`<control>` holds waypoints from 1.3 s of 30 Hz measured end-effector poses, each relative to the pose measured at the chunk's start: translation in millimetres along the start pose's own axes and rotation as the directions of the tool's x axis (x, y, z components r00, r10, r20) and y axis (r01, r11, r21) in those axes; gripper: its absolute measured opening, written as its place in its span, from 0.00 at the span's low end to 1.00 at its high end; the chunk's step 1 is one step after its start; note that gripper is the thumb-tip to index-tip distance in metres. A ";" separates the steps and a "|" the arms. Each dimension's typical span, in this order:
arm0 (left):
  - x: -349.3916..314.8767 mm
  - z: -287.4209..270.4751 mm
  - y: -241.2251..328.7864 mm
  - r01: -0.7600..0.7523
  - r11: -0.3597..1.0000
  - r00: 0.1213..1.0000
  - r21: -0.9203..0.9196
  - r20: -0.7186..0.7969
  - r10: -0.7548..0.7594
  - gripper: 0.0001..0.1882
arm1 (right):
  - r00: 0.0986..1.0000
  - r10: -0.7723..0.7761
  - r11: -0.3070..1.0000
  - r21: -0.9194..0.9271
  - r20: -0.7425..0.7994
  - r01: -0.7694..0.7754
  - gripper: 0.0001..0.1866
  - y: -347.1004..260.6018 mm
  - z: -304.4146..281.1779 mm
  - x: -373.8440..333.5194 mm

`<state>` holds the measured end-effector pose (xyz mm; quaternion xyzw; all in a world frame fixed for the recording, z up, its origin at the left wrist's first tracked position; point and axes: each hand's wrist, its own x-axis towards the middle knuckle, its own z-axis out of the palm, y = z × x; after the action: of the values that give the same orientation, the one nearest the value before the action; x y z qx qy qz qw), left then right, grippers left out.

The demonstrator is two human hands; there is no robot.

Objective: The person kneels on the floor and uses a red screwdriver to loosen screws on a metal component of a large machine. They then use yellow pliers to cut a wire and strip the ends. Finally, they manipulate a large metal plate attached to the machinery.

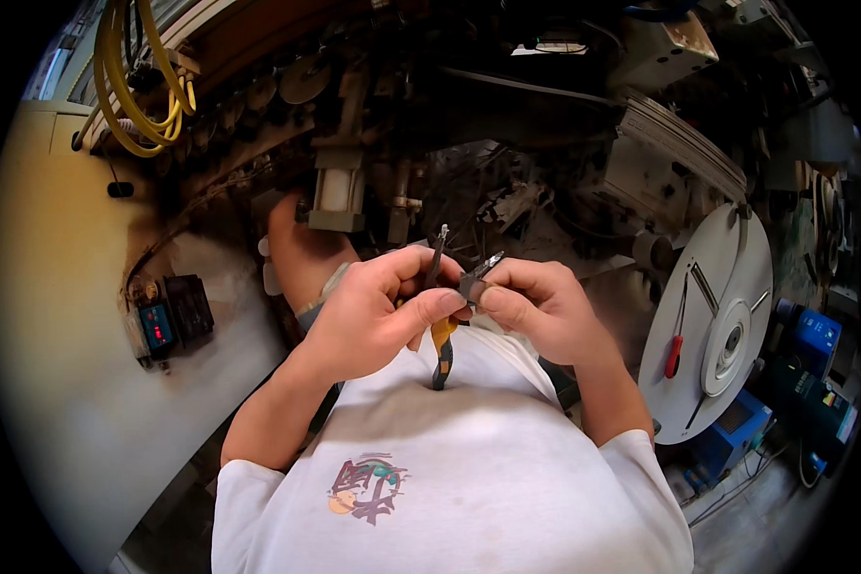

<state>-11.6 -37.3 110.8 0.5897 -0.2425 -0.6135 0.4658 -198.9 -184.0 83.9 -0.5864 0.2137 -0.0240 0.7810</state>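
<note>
Both my hands are closed and meet in front of my chest, fingertips almost touching. My left hand [397, 297] grips a tool with a yellow-and-black handle [442, 354], which sticks out below the fingers; its working end is mostly hidden. A thin dark piece [436, 260] with a shiny tip rises above the same fingers, and I cannot tell whether it belongs to the tool. Between thumb and forefinger, my right hand [536, 306] pinches a small dark piece [480, 275] with a shiny edge. The left thumb touches or nearly touches this piece.
Dark machinery with a metal cylinder [338, 191] fills the space ahead. At right stands a large white reel [674, 306] with a red-handled screwdriver [675, 349] on it. A cream panel [77, 335] on the left carries a small display box [158, 325]. Yellow hoses [115, 96] hang upper left.
</note>
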 end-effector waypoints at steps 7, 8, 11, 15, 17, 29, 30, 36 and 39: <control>2.2 -1.6 -11.3 0.022 0.990 0.999 -0.139 -0.033 -0.026 0.09 | 0.989 -0.038 0.989 0.138 -0.140 0.057 0.09 19.4 -6.4 13.2; 2.0 -1.9 -10.2 0.030 0.988 0.999 -0.152 -0.013 -0.032 0.09 | 0.968 -0.129 0.989 0.048 -0.217 0.143 0.10 22.9 -6.6 15.3; -11.2 -2.7 -10.4 0.058 0.980 0.998 -0.192 -0.015 -0.062 0.09 | 0.898 -0.020 0.958 0.249 -0.440 0.143 0.15 15.3 -38.1 22.0; -0.8 -8.4 -14.9 0.037 0.965 0.999 -0.259 -0.008 -0.040 0.08 | 0.983 -0.131 0.984 -0.134 -0.128 0.114 0.11 -2.3 -9.8 -2.2; -3.3 -3.3 -11.4 0.088 0.935 0.990 -0.344 0.136 -0.044 0.12 | 0.997 -0.057 0.991 -0.123 -0.053 0.050 0.09 -4.8 -5.1 7.4; -3.8 -1.7 -17.8 0.187 0.864 0.974 -0.467 0.204 -0.101 0.13 | 0.997 -0.077 0.983 -0.166 0.024 0.080 0.08 -12.2 2.7 8.3; -1.3 -4.8 -21.0 0.164 0.877 0.974 -0.451 0.214 -0.072 0.13 | 0.995 -0.063 0.996 -0.063 -0.074 0.059 0.09 -9.0 -0.4 11.6; -5.6 1.3 -24.7 0.109 0.897 0.994 -0.428 0.066 -0.089 0.11 | 0.999 -0.023 0.989 -0.147 0.048 0.030 0.11 -24.3 7.2 11.5; -8.3 0.7 -18.7 0.066 0.929 0.997 -0.364 -0.004 -0.073 0.09 | 0.989 0.048 0.997 0.074 -0.141 -0.038 0.11 -18.3 -30.1 24.0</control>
<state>-18.7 -22.0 99.3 0.5068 -0.0996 -0.6586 0.5472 -184.1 -223.8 86.9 -0.5504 0.2808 -0.0565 0.7843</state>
